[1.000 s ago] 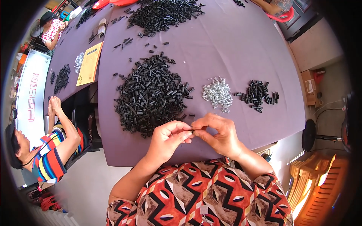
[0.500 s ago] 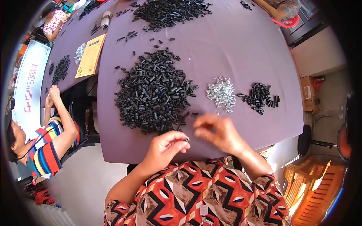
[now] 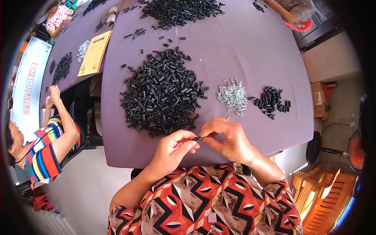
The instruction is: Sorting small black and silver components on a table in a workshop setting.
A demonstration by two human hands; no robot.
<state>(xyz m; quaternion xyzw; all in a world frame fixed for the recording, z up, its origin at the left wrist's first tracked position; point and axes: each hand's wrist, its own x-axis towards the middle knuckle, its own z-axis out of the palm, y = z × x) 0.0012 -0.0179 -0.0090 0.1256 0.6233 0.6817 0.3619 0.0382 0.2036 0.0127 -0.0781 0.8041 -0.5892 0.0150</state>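
Note:
My left hand [image 3: 173,150] pinches a small black tube [image 3: 196,139] between thumb and fingertips, just in front of the big heap of black tubes [image 3: 158,94]. Thumb and forefinger of my right hand [image 3: 229,139] are pressed together at the tube's right end. A dark, thin bit shows at those fingertips, too small to name. Beyond the right hand lies a pile of small shiny silvery pieces [image 3: 232,97]. To its right is a smaller pile of black tubes [image 3: 271,101].
A purple-covered table [image 3: 266,133] carries the piles; another black heap [image 3: 180,11] lies at its far end. On the left, a person in a striped shirt [image 3: 53,147] sits by a second table with a yellow envelope [image 3: 95,53]. Orange plastic chairs [image 3: 321,196] and a fan [image 3: 354,150] stand right.
My right hand has moved left and slightly down, its fingertips now meeting the tube in my left hand. The left hand keeps its pinch. The view has shifted slightly.

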